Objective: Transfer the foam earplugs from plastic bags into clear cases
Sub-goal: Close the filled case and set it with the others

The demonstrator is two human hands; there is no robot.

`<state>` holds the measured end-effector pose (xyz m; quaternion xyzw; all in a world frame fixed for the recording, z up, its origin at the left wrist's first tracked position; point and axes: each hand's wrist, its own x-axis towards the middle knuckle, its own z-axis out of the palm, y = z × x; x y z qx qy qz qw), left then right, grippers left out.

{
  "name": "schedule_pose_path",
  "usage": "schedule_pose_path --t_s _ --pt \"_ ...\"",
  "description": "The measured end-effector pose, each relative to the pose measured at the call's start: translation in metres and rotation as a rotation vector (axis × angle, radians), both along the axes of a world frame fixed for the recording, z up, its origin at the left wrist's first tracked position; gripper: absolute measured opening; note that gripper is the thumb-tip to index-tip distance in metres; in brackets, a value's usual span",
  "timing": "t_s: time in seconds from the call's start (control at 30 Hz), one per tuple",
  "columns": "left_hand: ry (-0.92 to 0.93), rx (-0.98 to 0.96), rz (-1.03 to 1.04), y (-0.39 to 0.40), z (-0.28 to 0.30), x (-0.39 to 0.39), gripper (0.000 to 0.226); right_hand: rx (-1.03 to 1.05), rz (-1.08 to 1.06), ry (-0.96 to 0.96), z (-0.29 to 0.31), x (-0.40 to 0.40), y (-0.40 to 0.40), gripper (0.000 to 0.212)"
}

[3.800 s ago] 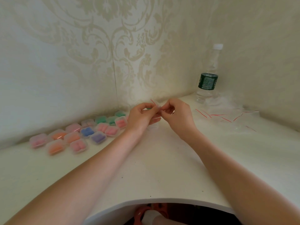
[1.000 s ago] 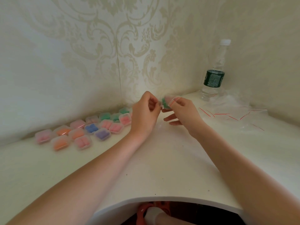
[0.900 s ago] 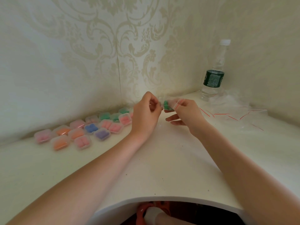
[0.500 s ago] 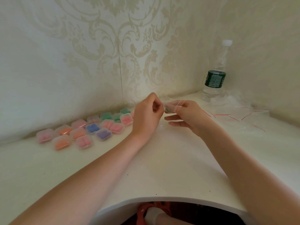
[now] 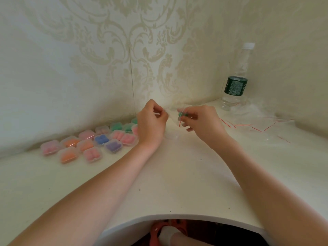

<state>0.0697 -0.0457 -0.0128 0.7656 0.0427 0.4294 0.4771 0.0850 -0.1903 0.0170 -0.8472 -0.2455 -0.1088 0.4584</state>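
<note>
A: Green earplugs [image 5: 181, 114]?
B: Inside a small clear plastic bag [image 5: 180, 115] with a red strip, held up above the surface [image 5: 177, 174], just in front of the wall corner. Too small and blurred to call the plugs' long axis or which way they point.
A: Right hand [image 5: 202, 121]?
B: Fingers curled, pinching the bag with the plugs at its fingertips, on the hand's left side.
A: Left hand [image 5: 150, 123]?
B: Fingers curled, thumb and fingertips pinched near the bag's other edge. Whether it actually grips the film, can't tell. The hands are close together, with a small gap between them.
A: Under them?
B: An empty clear case [image 5: 171, 136] on the surface, below the gap.
A: Further out?
B: Filled cases [image 5: 99, 141] in rows on the left by the wall: pink, orange, blue, purple, green. On the right, empty bags [image 5: 257, 125] with red strips, and a water bottle [image 5: 235, 82] upright in the corner.
</note>
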Motion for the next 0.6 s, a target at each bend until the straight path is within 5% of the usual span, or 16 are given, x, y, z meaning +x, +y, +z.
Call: schedule_pose_path --t_s 0.17,0.27,0.43,0.6 --pt "0.038 -0.098 0.003 -0.002 0.002 -0.002 0.028 -0.053 -0.057 -0.245 -0.007 0.002 -0.001 0.028" --pt "0.099 -0.433 -0.165 -0.006 0.008 -0.002 0.02 -0.105 -0.07 -0.371 -0.011 0.006 -0.004 0.033" --pt "0.239 -0.878 -0.487 -0.01 0.022 -0.005 0.01 0.052 -0.098 -0.227 -0.011 0.011 -0.009 0.033" --pt "0.311 -1.075 -0.65 -0.012 0.027 -0.015 0.027 0.037 -0.059 -0.233 -0.009 0.006 -0.006 0.013"
